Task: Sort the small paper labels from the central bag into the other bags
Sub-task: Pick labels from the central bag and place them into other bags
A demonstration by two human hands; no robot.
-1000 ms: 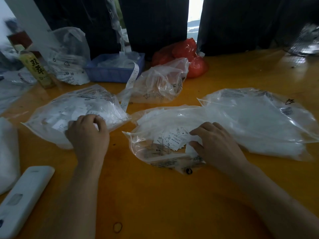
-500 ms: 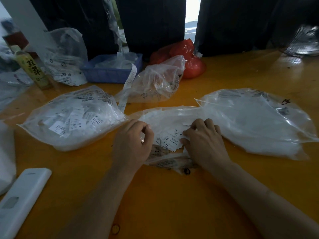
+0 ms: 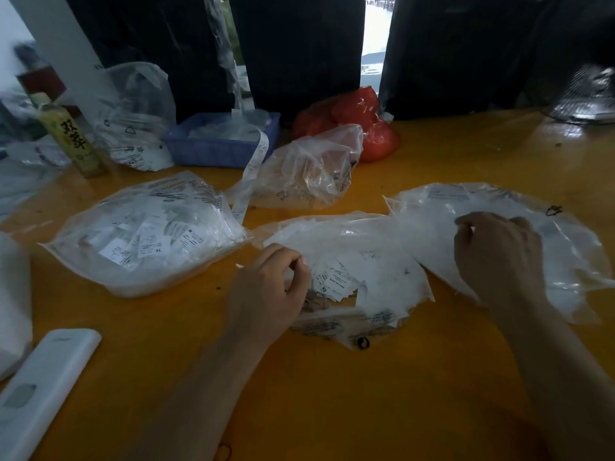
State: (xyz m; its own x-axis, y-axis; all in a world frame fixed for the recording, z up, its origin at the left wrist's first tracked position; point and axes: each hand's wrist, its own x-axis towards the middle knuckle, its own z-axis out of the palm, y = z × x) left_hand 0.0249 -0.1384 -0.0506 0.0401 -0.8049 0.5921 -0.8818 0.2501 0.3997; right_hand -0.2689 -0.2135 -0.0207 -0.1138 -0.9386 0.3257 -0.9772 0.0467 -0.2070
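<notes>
The central bag lies open on the table with a pile of small paper labels in its mouth. My left hand rests at the pile's left edge, fingers curled, thumb and forefinger pinching at the labels. My right hand hovers over the right bag, fingertips pinched together; whatever they hold is hidden by the fingers. The left bag, full of printed labels, lies to the left of my left hand.
A further clear bag, a blue tray, a strip of labels, a red bag and a bottle stand behind. A white device lies at the front left. A rubber band lies on the yellow table.
My left hand moved from the left bag to the central bag's label pile. My right hand left that pile and rose rightward over the right bag.
</notes>
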